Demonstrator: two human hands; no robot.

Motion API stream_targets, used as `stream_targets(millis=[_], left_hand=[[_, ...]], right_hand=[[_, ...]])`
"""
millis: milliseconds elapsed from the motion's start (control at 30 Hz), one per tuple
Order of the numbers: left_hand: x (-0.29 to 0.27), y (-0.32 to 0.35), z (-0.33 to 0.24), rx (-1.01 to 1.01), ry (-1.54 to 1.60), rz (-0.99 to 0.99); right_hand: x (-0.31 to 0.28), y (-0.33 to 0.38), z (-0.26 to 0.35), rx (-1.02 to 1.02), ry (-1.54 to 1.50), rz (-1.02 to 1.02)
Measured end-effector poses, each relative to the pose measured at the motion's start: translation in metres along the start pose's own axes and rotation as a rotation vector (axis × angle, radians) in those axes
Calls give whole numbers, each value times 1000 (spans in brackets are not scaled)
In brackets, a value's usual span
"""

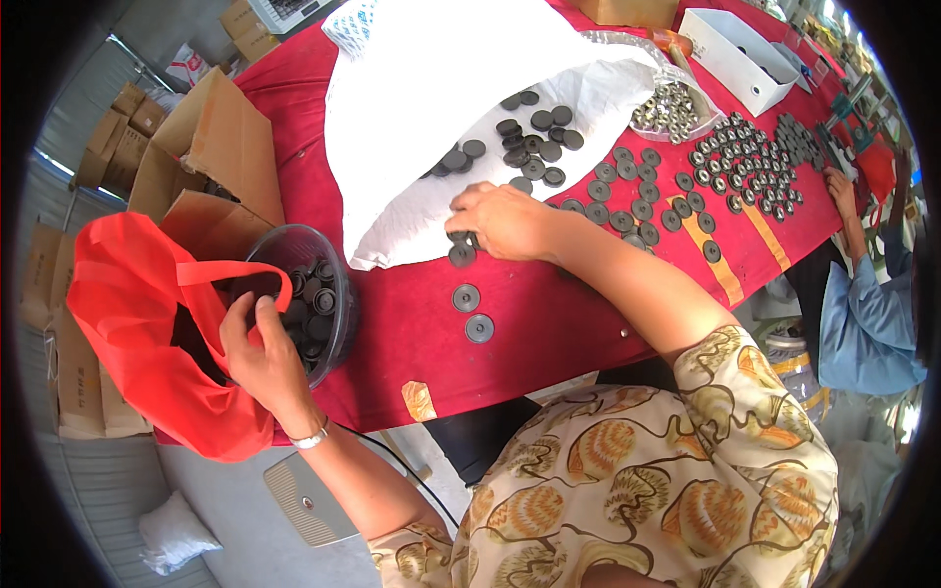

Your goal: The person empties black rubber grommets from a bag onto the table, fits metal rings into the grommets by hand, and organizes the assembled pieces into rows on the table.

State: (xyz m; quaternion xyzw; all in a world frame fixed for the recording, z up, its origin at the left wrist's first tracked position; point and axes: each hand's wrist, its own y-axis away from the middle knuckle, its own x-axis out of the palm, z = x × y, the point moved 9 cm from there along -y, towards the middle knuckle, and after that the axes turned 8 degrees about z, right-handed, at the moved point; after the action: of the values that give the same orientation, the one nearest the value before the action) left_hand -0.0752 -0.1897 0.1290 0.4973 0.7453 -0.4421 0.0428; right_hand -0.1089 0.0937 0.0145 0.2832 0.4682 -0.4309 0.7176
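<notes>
My right hand (502,221) is closed on small black round discs (461,238) at the mouth of a white sack (392,233). More black discs (534,142) lie loose on the sack's inner side. Just below that hand, two discs (472,312) lie in a column on the red cloth. At the left, my left hand (263,353) reaches over the near rim of a clear plastic tub (345,323), fingers bent and apart. Black discs (316,304) fill part of the tub. A red fabric bag (137,304) sits against the tub, its strap beside my left fingers.
Rows of discs (627,196) and metal-centred discs (750,162) cover the table's right. Behind them are a bag of metal parts (671,110), a hammer (672,44) and a white box (730,59). A cardboard box (230,147) stands left; another person's hand (841,191) is far right.
</notes>
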Motion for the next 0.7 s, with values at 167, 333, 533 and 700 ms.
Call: stream_targets(millis=[167, 333, 533, 700], left_hand=[[57, 42, -41, -61, 401, 291], [149, 70, -64, 102, 268, 662], [187, 85, -76, 123, -65, 842], [198, 87, -77, 133, -74, 860]], right_hand=[[-11, 43, 30, -241, -168, -12], [-24, 64, 5, -1, -166, -185], [-19, 78, 20, -59, -28, -406], [-14, 55, 16, 97, 107, -229]])
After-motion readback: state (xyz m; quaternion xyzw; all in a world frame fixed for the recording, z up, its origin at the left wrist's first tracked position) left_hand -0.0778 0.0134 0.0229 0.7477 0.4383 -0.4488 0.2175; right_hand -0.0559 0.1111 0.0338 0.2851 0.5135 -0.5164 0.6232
